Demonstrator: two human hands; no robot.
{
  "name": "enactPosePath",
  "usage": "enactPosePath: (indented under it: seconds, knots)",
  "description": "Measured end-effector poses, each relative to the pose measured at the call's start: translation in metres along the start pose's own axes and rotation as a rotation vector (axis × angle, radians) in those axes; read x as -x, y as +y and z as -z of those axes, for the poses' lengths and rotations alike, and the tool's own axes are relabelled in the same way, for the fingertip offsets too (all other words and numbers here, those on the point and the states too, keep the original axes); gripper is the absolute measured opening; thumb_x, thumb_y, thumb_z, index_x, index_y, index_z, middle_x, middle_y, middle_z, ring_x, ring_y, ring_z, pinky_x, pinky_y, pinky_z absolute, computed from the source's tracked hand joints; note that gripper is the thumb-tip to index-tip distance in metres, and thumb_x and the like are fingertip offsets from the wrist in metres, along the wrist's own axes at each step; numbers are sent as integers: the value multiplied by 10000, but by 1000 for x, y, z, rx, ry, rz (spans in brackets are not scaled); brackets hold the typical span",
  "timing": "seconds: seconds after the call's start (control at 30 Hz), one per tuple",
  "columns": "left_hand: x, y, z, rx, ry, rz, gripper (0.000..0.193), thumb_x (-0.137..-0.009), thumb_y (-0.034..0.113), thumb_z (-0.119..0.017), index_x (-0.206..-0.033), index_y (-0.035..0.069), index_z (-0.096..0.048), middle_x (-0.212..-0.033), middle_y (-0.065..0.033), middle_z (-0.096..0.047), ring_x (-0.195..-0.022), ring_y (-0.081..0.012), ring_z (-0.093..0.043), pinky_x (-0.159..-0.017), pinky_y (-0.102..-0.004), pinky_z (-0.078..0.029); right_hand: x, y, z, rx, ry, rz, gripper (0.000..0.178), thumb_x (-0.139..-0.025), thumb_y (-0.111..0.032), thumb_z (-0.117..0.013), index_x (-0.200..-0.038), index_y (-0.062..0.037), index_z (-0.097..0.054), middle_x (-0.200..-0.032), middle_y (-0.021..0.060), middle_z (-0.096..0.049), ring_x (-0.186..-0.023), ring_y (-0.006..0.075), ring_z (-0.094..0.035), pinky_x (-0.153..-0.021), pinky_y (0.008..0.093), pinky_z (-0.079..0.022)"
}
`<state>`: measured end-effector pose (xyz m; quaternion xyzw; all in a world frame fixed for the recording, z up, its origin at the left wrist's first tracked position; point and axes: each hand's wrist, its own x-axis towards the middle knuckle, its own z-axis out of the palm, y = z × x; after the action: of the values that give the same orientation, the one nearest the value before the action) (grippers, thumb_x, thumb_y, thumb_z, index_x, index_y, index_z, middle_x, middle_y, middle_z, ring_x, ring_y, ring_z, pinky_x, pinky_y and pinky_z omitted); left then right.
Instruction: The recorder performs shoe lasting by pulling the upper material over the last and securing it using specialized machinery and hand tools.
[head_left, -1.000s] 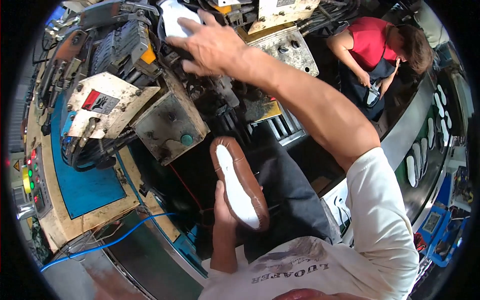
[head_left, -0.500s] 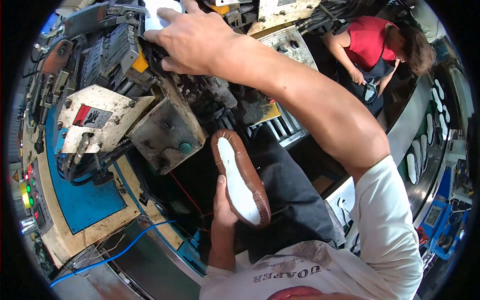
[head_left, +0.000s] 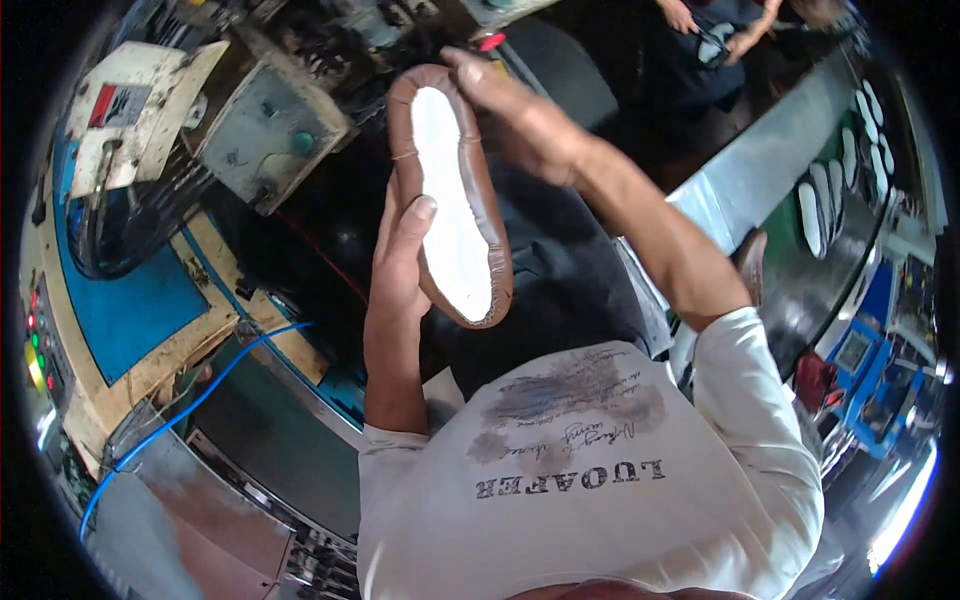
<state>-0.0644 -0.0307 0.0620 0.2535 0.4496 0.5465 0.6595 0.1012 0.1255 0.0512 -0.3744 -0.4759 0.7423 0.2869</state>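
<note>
A brown leather shoe upper stretched over a last, its flat white insole face turned up (head_left: pixel 452 200), is held in the air in front of the person's chest, above the dark trousers (head_left: pixel 560 270) and just short of the grey metal machine housing with a green knob (head_left: pixel 270 130). The left hand (head_left: pixel 400 260) cradles it from the side and beneath, thumb lying along the leather rim — fingers closed on it. The right hand (head_left: pixel 520 120) pinches the far end, fingers clamped on the toe edge.

It looks fairly light yet stiff, since the form inside keeps its shape. The leather skirt folded over the insole edge seems soft and could crease or pull loose, so the firm sides and the two ends are probably the safest places to hold — not the lapped margin.
</note>
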Motion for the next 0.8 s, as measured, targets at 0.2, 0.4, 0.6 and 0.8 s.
enactPosePath:
  seconds: [0.2, 0.4, 0.6, 0.8]
  knots:
    - [35, -36, -35, -58, -224, 42, 822, -1100, 351, -543, -1755, 47, -150, -1666, -260, -425, -1447, -428, -571, -1186, -572, -501, 55, 42, 10, -369, 139, 134, 758, -1101, -536, -639, -1682, -120, -384, -1513, 168, -544, -1378, 275, -564, -1152, 457, -522]
    - [68, -72, -24, 235, -176, 109, 918, -1018, 401, -602, -1741, 59, -150, -1549, -290, -499, -1179, -480, -734, -933, -593, -672, 114, 39, 1, -147, 66, 53, 1045, -1058, -596, -684, -1747, -27, -141, -1574, 282, -491, -1423, 357, -539, -1179, 485, -502]
    - [83, -84, -31, 70, 69, -109, 1007, -971, 350, -701, -1747, 54, -131, -1642, -251, -401, -1545, -389, -454, -1253, -560, -443, 182, 64, -51, -311, 14, -64, 914, -1118, -487, -646, -1715, 58, -221, -1547, 273, -547, -1418, 323, -581, -1178, 430, -497]
    - [112, -85, -3, 177, 163, -218, 1055, -932, 257, -782, -1746, 49, -143, -1631, -234, -426, -1531, -372, -458, -1283, -523, -398, 164, 79, -51, -113, -218, -317, 966, -1062, -536, -719, -1708, 45, -297, -1533, 307, -576, -1409, 341, -601, -1178, 413, -496]
